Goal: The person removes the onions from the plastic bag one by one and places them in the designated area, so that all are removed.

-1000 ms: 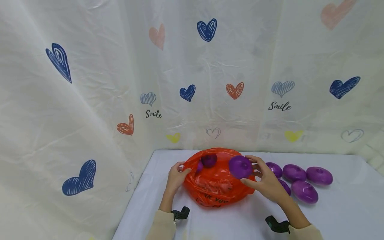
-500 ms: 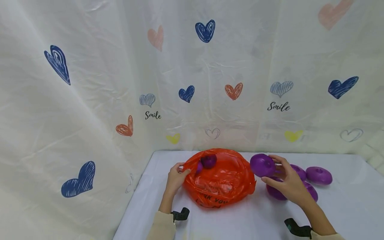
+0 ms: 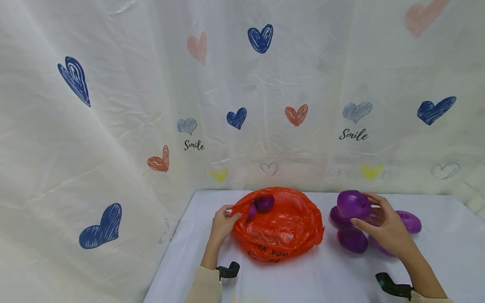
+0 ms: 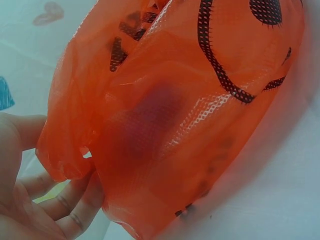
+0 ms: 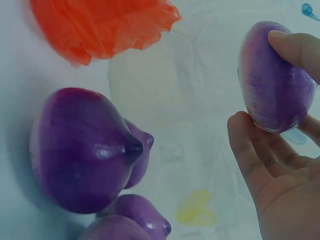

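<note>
A red plastic bag (image 3: pixel 293 227) with black lettering lies on the table, its mouth spread. My left hand (image 3: pixel 221 225) pinches the bag's left rim between thumb and fingers. Inside the mouth sit two purple onions (image 3: pixel 264 203), one partly hidden; a dark shape shows through the plastic in the left wrist view. To the right of the bag, my right hand (image 3: pixel 388 229) grips another purple onion (image 5: pixel 275 80) by its sides, thumb on one side and fingers on the other. It is held up above the loose onions, overlapping one in the head view.
Several purple onions stand in a cluster under my right hand, among them a front onion (image 3: pixel 352 240) and a far-right onion (image 3: pixel 409 221). A white cloth covers the table (image 3: pixel 288 282). A curtain (image 3: pixel 273 84) printed with hearts hangs right behind it.
My right hand has carried the onion from over the bag's right side rightward to above the loose onions. My left hand and the bag have stayed in place.
</note>
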A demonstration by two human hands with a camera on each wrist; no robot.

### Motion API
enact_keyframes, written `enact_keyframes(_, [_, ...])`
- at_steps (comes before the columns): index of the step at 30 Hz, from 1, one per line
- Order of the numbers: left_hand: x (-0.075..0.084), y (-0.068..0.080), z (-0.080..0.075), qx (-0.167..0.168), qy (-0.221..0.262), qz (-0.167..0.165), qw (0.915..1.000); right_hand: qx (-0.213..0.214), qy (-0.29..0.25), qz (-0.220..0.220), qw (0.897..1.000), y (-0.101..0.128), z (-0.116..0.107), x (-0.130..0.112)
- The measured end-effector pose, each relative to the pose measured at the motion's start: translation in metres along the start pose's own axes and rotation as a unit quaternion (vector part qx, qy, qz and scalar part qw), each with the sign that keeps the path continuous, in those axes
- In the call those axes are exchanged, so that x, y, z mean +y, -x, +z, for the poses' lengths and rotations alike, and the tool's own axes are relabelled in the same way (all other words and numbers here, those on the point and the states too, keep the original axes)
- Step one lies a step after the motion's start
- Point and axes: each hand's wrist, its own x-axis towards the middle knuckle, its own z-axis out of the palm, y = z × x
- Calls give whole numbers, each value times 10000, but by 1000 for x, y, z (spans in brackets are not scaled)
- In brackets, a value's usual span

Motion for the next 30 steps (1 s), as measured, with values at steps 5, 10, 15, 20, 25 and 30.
enact_keyframes(5, [2,1,0,-5,29,-27,10000,53,165,238,9996,2,-13,7])
enact_keyframes(10, [2,1,1,30,32,32,10000,34,368,397,9985,3,-24,12])
enact_keyframes(15, [2,1,1,30,41,6,10000,93,541,574,9968,5,-35,23])
enact_keyframes(20, [3,1,1,22,33,-42,10000,114,593,800,9950,10,-47,36])
enact_keyframes(25, [3,2,0,45,30,13,10000,102,665,989,9928,14,-57,47])
enact_keyframes(30, [3,2,0,70,11,8,10000,123,748,1212,9897,16,-64,61])
